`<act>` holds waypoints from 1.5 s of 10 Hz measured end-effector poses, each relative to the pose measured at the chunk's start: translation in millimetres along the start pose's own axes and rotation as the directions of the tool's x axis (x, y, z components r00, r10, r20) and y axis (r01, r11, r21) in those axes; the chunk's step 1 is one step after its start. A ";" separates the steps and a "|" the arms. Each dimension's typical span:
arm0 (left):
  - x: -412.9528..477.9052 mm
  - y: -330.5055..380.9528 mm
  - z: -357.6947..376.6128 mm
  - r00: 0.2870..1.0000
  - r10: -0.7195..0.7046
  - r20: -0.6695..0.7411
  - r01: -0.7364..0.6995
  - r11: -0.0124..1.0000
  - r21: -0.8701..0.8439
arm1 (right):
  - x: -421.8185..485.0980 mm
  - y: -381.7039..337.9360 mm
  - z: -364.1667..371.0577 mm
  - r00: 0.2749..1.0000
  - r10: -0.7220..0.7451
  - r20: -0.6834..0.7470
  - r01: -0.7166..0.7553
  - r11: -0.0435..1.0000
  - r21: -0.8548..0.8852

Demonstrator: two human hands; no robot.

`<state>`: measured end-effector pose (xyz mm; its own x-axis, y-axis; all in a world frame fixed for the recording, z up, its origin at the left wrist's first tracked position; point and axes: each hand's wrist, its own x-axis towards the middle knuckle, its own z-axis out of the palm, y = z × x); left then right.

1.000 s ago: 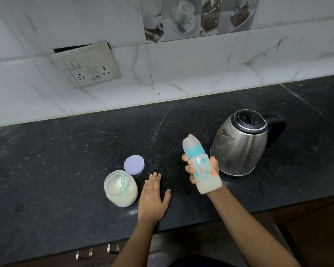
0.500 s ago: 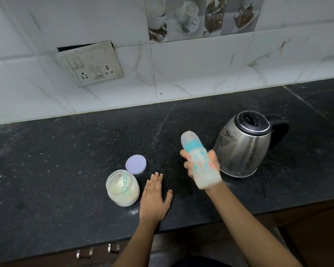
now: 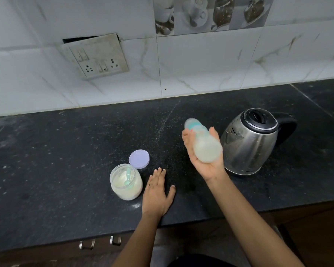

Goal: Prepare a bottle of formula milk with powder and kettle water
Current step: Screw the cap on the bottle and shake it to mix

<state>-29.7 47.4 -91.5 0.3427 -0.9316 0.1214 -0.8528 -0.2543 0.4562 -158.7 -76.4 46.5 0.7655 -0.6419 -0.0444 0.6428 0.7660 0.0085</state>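
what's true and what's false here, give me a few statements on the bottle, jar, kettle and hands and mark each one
1. The right hand grips the baby bottle clear of the counter. True.
2. The powder jar has its lid screwed on. False: the jar is open, and the lilac lid lies on the counter just behind it.
3. The left hand holds the scoop. False: the left hand lies flat on the counter, and the scoop sits inside the jar.
4. The kettle stands on the counter with its lid closed. True.
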 end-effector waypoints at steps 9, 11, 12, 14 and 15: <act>-0.4 -1.7 1.9 1.000 0.001 -0.001 -0.001 1.000 -0.019 | -1.4 7.7 -1.1 0.989 0.133 0.069 -0.117 0.974 -0.194; -0.3 -2.5 2.3 1.000 -0.011 -0.001 0.011 1.000 -0.016 | 2.4 4.3 -17.1 0.969 0.244 0.033 -0.243 0.969 -0.048; -0.6 -3.1 2.8 1.000 -0.008 0.001 0.008 1.000 -0.017 | -3.2 1.5 -28.8 0.947 0.302 0.109 -0.271 0.934 -0.233; 0.2 -3.0 3.5 1.000 -0.011 0.001 0.011 1.000 -0.008 | 5.3 -4.5 -32.7 0.982 0.190 -0.025 -0.191 0.975 -0.113; -0.6 -3.2 3.1 1.000 -0.010 0.001 0.010 1.000 -0.018 | 0.2 -4.9 -36.3 0.967 0.250 0.045 -0.231 0.937 -0.261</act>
<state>-28.4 47.9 -95.8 0.3506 -0.9293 0.1161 -0.8422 -0.2586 0.4732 -162.7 -79.0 10.2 0.9026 -0.4306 0.0044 0.4187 0.8752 -0.2423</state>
